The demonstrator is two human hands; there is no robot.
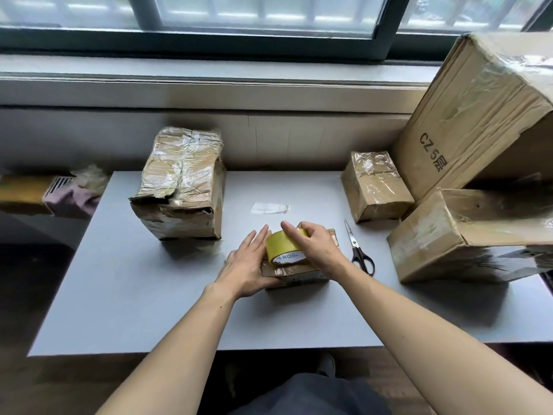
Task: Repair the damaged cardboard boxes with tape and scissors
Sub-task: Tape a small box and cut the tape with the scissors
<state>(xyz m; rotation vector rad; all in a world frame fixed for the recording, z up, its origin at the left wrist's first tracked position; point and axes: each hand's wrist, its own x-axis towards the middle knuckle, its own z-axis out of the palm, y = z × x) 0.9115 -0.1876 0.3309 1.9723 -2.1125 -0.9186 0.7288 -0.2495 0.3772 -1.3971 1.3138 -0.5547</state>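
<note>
The small cardboard box [294,272] lies flat at the near middle of the grey bench [149,295], and the yellow tape roll [285,245] stands on edge on top of it. The left hand [245,265] lies against the box's left side with fingers straight, its grip taking hold of nothing; I judge it is there to steady the box while tape is drawn. The right hand [317,244] is curled over the roll, its grip closed on the rim with the forefinger stretched across the top, most likely feeling for the loose end or starting to pull it

The scissors [359,250] lie closed just right of the box, within easy reach for the cut. A taller, torn and heavily taped box [182,184] stands to the left; three more boxes [375,185] crowd the right end, probably the waiting stock

Most of the small box's top is covered by the hands and roll, so its damage cannot be seen, nor whether any tape has come free. The largest box [478,115] is cut off by the frame. A pale scrap [269,207] beyond the roll is too faint to name
</note>
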